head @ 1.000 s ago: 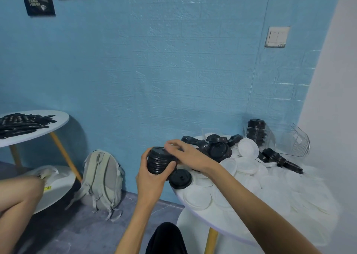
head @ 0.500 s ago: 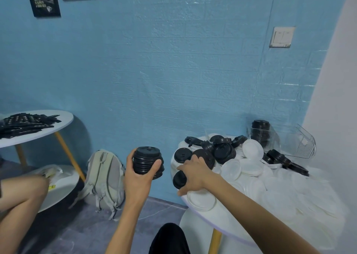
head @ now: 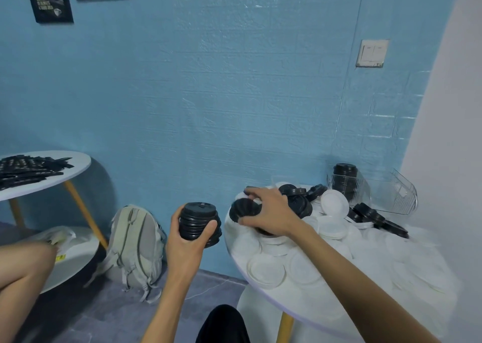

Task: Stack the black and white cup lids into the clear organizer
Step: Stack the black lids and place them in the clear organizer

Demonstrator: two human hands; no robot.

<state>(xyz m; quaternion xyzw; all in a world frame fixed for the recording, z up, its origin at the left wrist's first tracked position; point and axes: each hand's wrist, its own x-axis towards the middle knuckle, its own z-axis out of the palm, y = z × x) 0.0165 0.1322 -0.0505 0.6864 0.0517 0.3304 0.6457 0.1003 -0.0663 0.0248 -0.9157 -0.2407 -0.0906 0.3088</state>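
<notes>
My left hand (head: 186,241) grips a stack of black lids (head: 199,222), held off the left edge of the white round table (head: 263,285). My right hand (head: 270,213) pinches a single black lid (head: 243,208), tilted on edge at the table's near left. More loose black lids (head: 300,199) lie behind that hand. White lids (head: 335,203) cover most of the tabletop. The clear organizer (head: 396,195) stands at the back right, with a black lid stack (head: 344,178) in its left compartment.
A grey backpack (head: 134,243) leans against the blue wall on the floor. At the left a second white table (head: 44,183) carries black strips. A person's bare leg (head: 20,272) is at the far left. More black lids (head: 378,218) lie beside the organizer.
My right hand left the stack, reached onto the table and picked up one black lid, lifting it on edge. My left hand drew the stack down and left, away from the table.
</notes>
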